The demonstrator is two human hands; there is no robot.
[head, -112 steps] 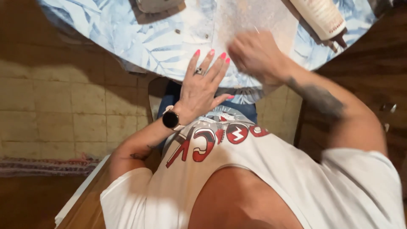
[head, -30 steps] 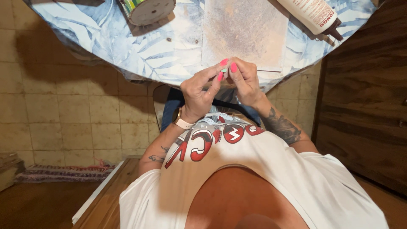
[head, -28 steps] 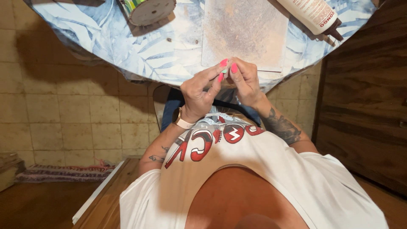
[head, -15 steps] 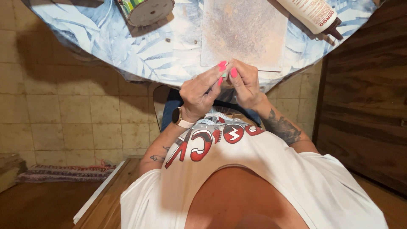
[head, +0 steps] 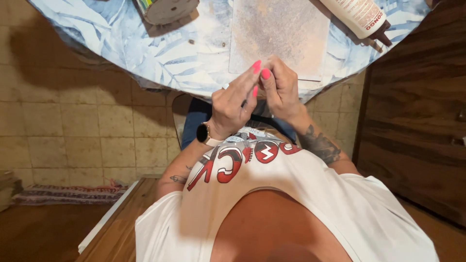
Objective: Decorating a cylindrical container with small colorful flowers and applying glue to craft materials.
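Just in front of the chest, at the near edge of the tabletop (head: 160,63), the left hand (head: 235,104) and right hand (head: 281,92) are pressed together, fingertips pinched on a small piece (head: 256,94) held between them; it is too small and too covered to tell what it is. Both hands are closed on it, thumbs and forefingers meeting. Beyond the hands lies a speckled mat (head: 279,36), with nothing on it that I can make out. A tape roll (head: 167,8) sits past the left hand; a bottle (head: 357,17) lies past the right. Judging by this, the fiddly handwork is mid-way and nothing finished is laid out yet.
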